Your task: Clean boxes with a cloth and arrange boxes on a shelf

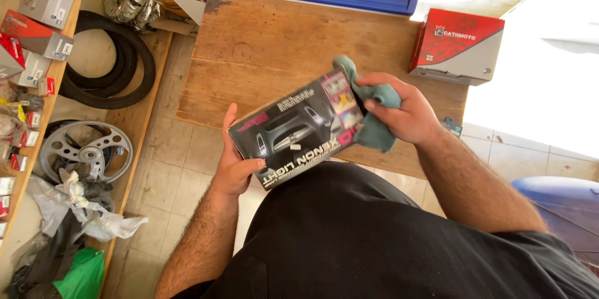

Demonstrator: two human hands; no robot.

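Left hand (236, 165) grips the lower end of a black product box (293, 129), right hand (399, 108) presses a teal cloth (374, 112) against its other end, box held above wooden table (262, 55), red-grey carton (457, 46) at far right.

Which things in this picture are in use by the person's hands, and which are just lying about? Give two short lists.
In use:
- black product box, held by the left hand
- teal cloth, pressed on the box's end by the right hand

Lying about:
- red and grey carton on the wooden table
- black tyre
- silver wheel
- small boxes on the shelf
- green bag
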